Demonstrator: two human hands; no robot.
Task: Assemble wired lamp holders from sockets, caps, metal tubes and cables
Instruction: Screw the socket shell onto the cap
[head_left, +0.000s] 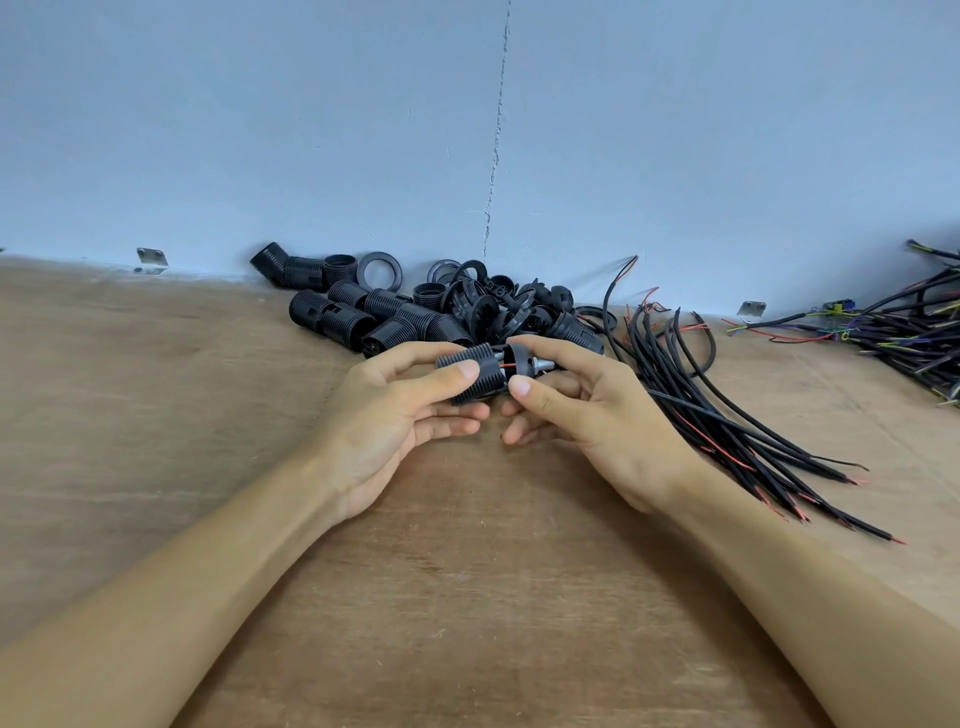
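My left hand (410, 415) grips the ribbed socket (460, 375) and my right hand (587, 415) pinches the cap (521, 357). I should align them, tuck the red wire (506, 366) inside, then twist gently.

The socket (470, 355) was matt black plastic, ribbed with threads; the cap (521, 359) was smoother black plastic; the metal tube (543, 364) was bright and threaded; the cables (727, 431) wore black sheaths with a faint sheen; the desk (467, 597) was matt, grainy wood; the wall (311, 130) was matt paint, rough along its seam.
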